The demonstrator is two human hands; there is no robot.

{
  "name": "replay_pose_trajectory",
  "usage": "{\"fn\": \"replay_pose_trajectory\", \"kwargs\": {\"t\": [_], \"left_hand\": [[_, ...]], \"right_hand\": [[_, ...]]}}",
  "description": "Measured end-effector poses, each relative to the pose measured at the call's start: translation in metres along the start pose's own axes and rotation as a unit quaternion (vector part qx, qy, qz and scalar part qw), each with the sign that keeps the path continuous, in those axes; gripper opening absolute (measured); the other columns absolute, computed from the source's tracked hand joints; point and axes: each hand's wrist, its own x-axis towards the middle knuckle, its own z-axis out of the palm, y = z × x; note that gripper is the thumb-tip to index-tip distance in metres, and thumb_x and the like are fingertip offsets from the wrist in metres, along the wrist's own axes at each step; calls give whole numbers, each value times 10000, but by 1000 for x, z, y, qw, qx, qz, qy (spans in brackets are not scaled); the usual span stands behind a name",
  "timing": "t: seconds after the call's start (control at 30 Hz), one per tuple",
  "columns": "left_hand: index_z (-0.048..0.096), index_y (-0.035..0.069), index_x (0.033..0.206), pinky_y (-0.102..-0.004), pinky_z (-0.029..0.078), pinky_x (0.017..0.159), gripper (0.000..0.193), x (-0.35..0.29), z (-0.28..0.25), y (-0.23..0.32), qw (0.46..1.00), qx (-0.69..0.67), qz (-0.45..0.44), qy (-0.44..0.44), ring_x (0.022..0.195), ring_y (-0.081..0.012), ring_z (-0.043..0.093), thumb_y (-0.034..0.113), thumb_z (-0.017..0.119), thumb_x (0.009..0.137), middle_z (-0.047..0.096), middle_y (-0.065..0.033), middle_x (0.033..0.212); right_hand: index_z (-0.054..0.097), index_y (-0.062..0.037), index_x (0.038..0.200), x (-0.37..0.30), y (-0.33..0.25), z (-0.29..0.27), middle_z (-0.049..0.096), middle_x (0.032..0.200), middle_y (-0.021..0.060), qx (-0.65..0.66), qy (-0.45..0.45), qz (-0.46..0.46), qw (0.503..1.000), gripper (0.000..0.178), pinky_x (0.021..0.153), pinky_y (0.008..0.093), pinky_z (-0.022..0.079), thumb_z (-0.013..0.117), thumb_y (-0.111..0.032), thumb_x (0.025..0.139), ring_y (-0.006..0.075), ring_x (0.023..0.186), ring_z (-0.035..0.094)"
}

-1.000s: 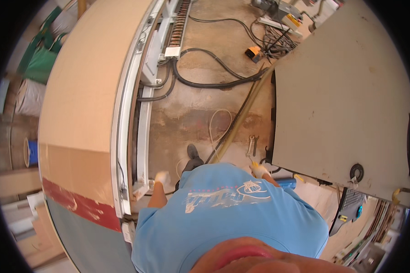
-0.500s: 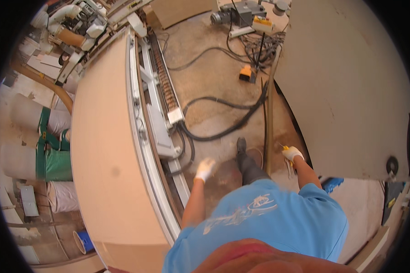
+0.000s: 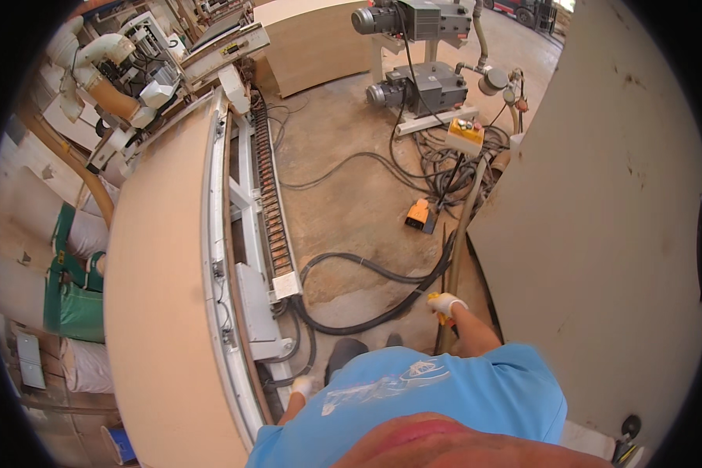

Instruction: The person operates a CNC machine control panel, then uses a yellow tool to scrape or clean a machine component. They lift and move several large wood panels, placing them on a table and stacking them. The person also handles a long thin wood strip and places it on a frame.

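My right hand (image 3: 448,303), in a white glove, is closed around a small yellow-handled tool (image 3: 433,297). More yellow and orange shows just below the fist, and the tool's exact kind is too small to make out. A thick hose lying along the cabinet's base passes behind this hand. My left hand (image 3: 303,385), gloved too, hangs low beside the machine bed's white frame (image 3: 261,324). It is blurred and partly cut off by my blue shirt, so its fingers do not show clearly.
A long machine bed with a pale board (image 3: 160,265) runs along my left. A large grey cabinet (image 3: 600,234) stands close on my right. Black cables (image 3: 366,324) loop across the floor ahead. Further off are an orange foot pedal (image 3: 420,214), a yellow control box (image 3: 466,134) and grey pumps (image 3: 425,90).
My view has tilted up and shifted forward, bringing the pumps fully into sight. My left hand has dropped back towards my body. The right hand still grips the yellow-handled tool.
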Motion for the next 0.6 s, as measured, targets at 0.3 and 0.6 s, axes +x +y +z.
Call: {"fn": "replay_pose_trajectory", "kwargs": {"t": [0.3, 0.6], "left_hand": [[773, -10, 1072, -433, 526, 939, 415, 161, -97, 209, 992, -97, 68, 38, 1084, -351, 721, 341, 630, 902, 757, -229, 1117], [695, 136, 853, -465, 438, 516, 176, 377, -291, 325, 941, -307, -50, -135, 614, -280, 544, 248, 612, 961, 582, -66, 760]], "right_hand": [[716, -74, 947, 75, -41, -31, 660, 695, 63, -42, -103, 77, 991, 347, 491, 385, 445, 674, -419, 959, 208, 517, 593], [728, -119, 911, 150, -187, -93, 672, 745, 33, 48, -52, 65, 995, 330, 575, 367, 458, 705, -447, 945, 183, 619, 598]]}}
